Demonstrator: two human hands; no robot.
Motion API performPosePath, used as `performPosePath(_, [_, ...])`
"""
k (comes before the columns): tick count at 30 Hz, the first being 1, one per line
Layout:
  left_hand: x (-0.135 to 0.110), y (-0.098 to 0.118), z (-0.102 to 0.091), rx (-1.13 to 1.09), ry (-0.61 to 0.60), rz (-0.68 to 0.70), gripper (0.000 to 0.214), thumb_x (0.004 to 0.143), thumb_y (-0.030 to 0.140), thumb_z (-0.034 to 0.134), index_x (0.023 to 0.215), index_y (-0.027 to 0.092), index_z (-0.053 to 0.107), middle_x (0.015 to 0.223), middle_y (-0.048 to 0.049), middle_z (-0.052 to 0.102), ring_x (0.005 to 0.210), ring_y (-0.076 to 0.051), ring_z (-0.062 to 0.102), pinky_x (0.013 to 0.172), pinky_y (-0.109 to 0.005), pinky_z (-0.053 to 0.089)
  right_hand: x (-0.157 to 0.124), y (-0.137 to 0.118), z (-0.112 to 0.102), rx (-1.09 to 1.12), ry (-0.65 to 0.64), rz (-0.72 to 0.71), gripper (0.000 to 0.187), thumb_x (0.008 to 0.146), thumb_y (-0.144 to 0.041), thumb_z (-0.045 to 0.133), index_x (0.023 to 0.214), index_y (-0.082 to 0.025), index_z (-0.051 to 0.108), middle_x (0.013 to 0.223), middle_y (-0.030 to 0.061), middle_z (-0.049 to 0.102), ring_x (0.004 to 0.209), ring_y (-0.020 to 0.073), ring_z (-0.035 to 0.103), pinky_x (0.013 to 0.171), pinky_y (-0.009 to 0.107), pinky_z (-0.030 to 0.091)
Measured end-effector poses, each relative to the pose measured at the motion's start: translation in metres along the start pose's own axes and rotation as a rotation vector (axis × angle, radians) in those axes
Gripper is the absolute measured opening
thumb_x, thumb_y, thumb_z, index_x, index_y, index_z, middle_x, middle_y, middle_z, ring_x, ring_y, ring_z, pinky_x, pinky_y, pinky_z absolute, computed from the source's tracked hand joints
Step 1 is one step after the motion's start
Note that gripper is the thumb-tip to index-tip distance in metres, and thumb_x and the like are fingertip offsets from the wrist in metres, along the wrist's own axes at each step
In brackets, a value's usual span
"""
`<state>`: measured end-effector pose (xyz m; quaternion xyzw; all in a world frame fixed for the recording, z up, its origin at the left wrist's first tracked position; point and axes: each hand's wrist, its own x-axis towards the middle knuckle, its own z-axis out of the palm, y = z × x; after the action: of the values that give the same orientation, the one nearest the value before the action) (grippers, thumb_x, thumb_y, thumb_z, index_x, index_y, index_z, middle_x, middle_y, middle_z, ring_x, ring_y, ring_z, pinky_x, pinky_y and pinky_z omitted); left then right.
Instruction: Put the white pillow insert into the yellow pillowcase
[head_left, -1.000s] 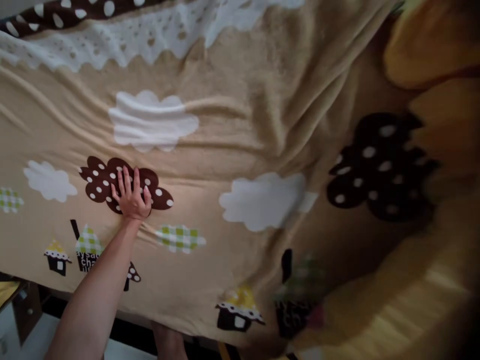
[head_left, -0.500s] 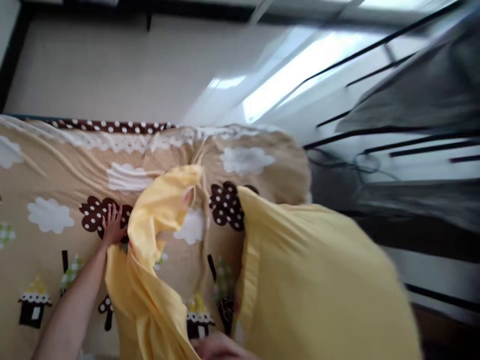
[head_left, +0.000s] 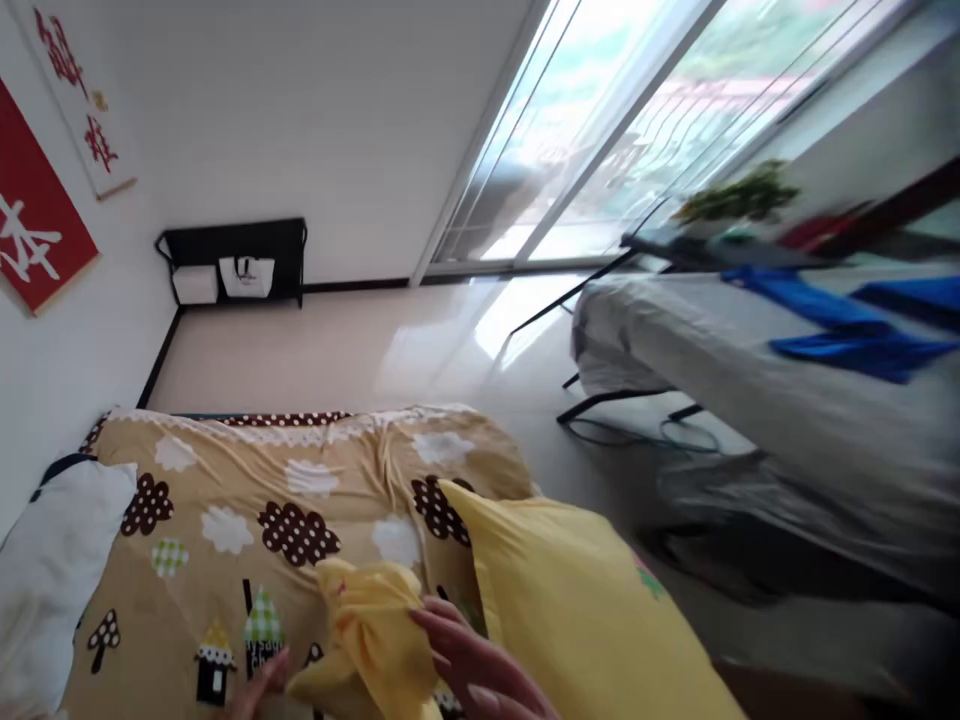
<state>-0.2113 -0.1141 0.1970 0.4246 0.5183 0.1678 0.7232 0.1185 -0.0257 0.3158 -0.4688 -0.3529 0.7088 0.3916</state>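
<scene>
Right-hand fingers (head_left: 450, 630) spread, pressed on bunched yellow cloth (head_left: 375, 640) over the patterned blanket (head_left: 225, 490). Yellow pillow (head_left: 585, 610) just right of cloth. Left hand (head_left: 255, 690) cut off at frame edge, grip unclear.

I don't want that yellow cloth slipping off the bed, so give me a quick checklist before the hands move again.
1. Right hand on the yellow cloth: ok, fingers rest on the bunched part.
2. Left hand gripping the cloth: cannot tell, only fingertips show at the frame edge.
3. Yellow pillow resting on the patterned blanket: ok.
4. Blanket lying smooth: not ok, wrinkled near its far edge.
5. White pillow on the bed: ok.
</scene>
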Motion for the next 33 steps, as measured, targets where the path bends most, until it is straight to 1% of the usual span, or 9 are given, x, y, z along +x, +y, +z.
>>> performPosePath(4, [0.025,0.039,0.025,0.1,0.423,0.279,0.1,0.054,0.079,0.068,0.136,0.022,0.061,0.152,-0.0167,0.043,0.145,-0.039,0.03,0.123,-0.048,0.016,-0.004,-0.041,0.044,0.127,-0.104,-0.099,0.058,0.06,-0.056,0.076,0.112,-0.032,0.076,0.148,0.0095,0.05,0.129,0.0375,0.053,0.105,0.049,0.045])
performPosePath(8, [0.024,0.102,0.033,0.163,0.711,0.399,0.058,0.07,0.076,0.056,0.094,0.026,0.073,0.103,-0.0149,0.069,0.105,-0.036,0.059,0.102,-0.051,0.044,-0.003,-0.065,0.054,0.142,-0.11,-0.279,0.062,0.067,-0.057,0.068,0.124,-0.031,0.069,0.148,0.01,0.049,0.129,0.0372,0.053,0.107,0.053,0.042])
performPosePath(12, [0.01,0.158,0.027,-0.04,0.786,0.535,0.056,0.065,0.078,0.061,0.071,0.022,0.064,0.071,-0.0057,0.059,0.073,-0.024,0.056,0.072,-0.037,0.051,0.011,-0.069,0.033,0.101,-0.021,-0.429,0.071,0.071,-0.056,0.069,0.137,-0.033,0.057,0.155,0.0068,0.041,0.14,0.0328,0.041,0.114,0.051,0.034])
performPosePath(15, [0.011,0.19,0.03,-0.213,0.8,0.591,0.059,0.059,0.074,0.069,0.081,0.02,0.067,0.081,-0.005,0.064,0.081,-0.023,0.059,0.078,-0.033,0.051,0.021,-0.051,0.034,-0.033,0.044,-0.413,0.072,0.073,-0.057,0.073,0.139,-0.036,0.055,0.159,0.0047,0.035,0.14,0.0314,0.042,0.114,0.05,0.035])
performPosePath(17, [0.014,0.205,0.04,-0.303,0.773,0.613,0.066,0.055,0.072,0.073,0.091,0.018,0.069,0.092,-0.0076,0.068,0.09,-0.026,0.061,0.085,-0.034,0.051,0.026,-0.035,0.049,-0.095,-0.001,-0.352,0.068,0.073,-0.059,0.074,0.135,-0.035,0.059,0.152,0.0065,0.046,0.133,0.0313,0.05,0.11,0.049,0.04])
performPosePath(21, [0.015,0.209,0.062,-0.261,0.616,0.655,0.064,0.064,0.067,0.072,0.102,0.015,0.069,0.102,-0.0106,0.07,0.098,-0.028,0.062,0.091,-0.035,0.049,0.03,-0.02,0.088,-0.037,-0.047,-0.265,0.061,0.063,-0.06,0.08,0.11,-0.023,0.072,0.108,0.0088,0.072,0.101,0.0303,0.067,0.093,0.045,0.051])
performPosePath(27, [-0.01,0.173,0.048,0.175,0.285,0.567,0.053,0.08,0.06,0.062,0.1,0.013,0.073,0.094,-0.0096,0.072,0.09,-0.024,0.064,0.081,-0.032,0.048,0.035,-0.051,0.086,-0.047,0.068,-0.33,0.045,0.059,-0.051,0.081,0.085,-0.018,0.068,0.071,0.0014,0.062,0.066,0.017,0.056,0.061,0.028,0.044])
performPosePath(30, [-0.021,0.164,0.031,0.278,0.408,0.546,0.051,0.082,0.058,0.061,0.105,0.014,0.072,0.1,-0.0115,0.072,0.093,-0.025,0.064,0.083,-0.034,0.048,0.029,-0.075,0.082,-0.263,-0.097,-0.373,0.034,0.061,-0.044,0.078,0.079,-0.017,0.068,0.064,-0.0017,0.053,0.061,0.0132,0.047,0.057,0.025,0.037])
performPosePath(33, [-0.025,0.176,0.026,0.271,0.557,0.708,0.066,0.08,0.053,0.065,0.135,0.018,0.056,0.135,-0.0143,0.059,0.124,-0.028,0.055,0.105,-0.038,0.042,0.016,-0.1,0.097,-0.467,-0.317,-0.455,0.028,0.071,-0.043,0.072,0.084,-0.018,0.071,0.072,-0.0001,0.056,0.067,0.0136,0.048,0.061,0.025,0.038])
